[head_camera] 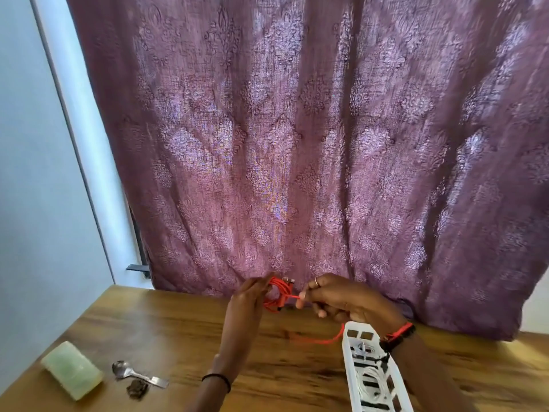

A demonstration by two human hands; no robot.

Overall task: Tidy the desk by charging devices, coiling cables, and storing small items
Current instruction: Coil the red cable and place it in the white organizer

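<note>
Red cable (278,292), part-coiled: left grip (248,298) clasped the loops, right grip (344,298) pinched the strand; trailing tail (318,341) looked liable to snag the white tray (347,352), springing the coils.

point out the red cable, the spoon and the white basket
red cable (277,292): head view, on the coiled loops
spoon (122,369): head view, on its bowl
white basket (347,364): head view, on its left wall

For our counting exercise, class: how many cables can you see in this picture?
2. A red cable, held in the left hand and pinched by the right hand; a white cable coiled in the white tray. Others may be hidden.
</note>
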